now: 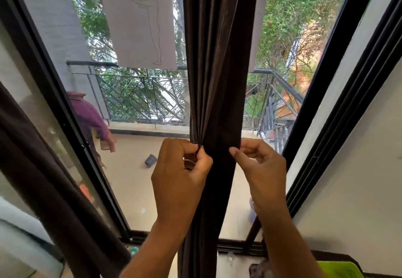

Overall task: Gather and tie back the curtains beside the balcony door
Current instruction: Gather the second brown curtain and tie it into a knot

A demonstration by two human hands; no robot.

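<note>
A dark brown curtain (217,71) hangs bunched in a narrow column down the middle of the balcony door glass. My left hand (180,173) pinches gathered pleats at the curtain's left edge between thumb and fingers. My right hand (261,169) pinches the curtain's right edge at the same height, fingers curled. A second dark brown curtain (43,186) hangs loose along the left side of the view. No tie-back cord or band is visible.
Black door frames (339,108) slant on both sides. A sheet with a line drawing (139,18) is stuck on the glass. Outside are a balcony railing (139,95), a grey cup (150,159) on the floor, and a reflected person in purple (89,118). A green object (339,270) sits lower right.
</note>
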